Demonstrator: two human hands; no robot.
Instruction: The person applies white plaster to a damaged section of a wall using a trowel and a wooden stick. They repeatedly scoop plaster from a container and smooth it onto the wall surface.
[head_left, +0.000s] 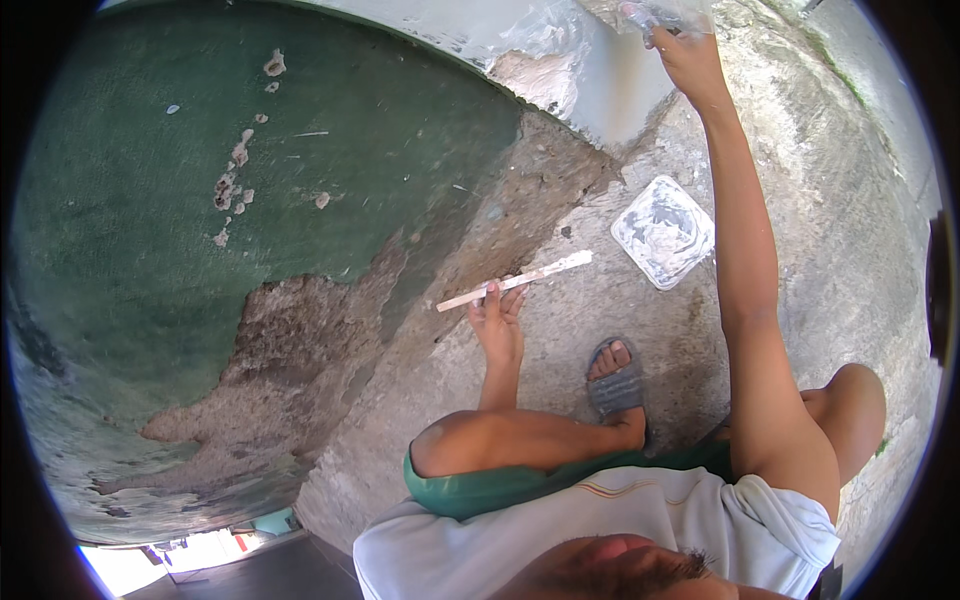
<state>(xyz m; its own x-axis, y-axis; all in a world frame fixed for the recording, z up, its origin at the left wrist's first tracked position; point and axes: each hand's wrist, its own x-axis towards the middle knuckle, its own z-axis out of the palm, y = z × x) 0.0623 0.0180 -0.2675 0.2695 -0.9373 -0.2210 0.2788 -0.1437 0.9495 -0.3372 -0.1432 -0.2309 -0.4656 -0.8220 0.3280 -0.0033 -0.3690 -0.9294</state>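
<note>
My left hand [497, 318] is closed round a flat wooden stick [470, 297] whose far right end is coated in white paste. Beyond it on the ground lies a square white lid [662, 232], smeared with white and greyish paste. At the far top right, my outstretched right hand [690, 62] grips a see-through plastic thing [665, 16]; whether it is a bag or a tub I cannot tell, since the picture's edge cuts it off. It is held near the white-painted wall corner.
A dark green wall [330, 130] with chipped spots and a large peeled patch [300, 340] stands on the left. The white wall part [610, 85] has flaked plaster. Rough concrete ground [560, 340] slopes around my sandalled foot [617, 380].
</note>
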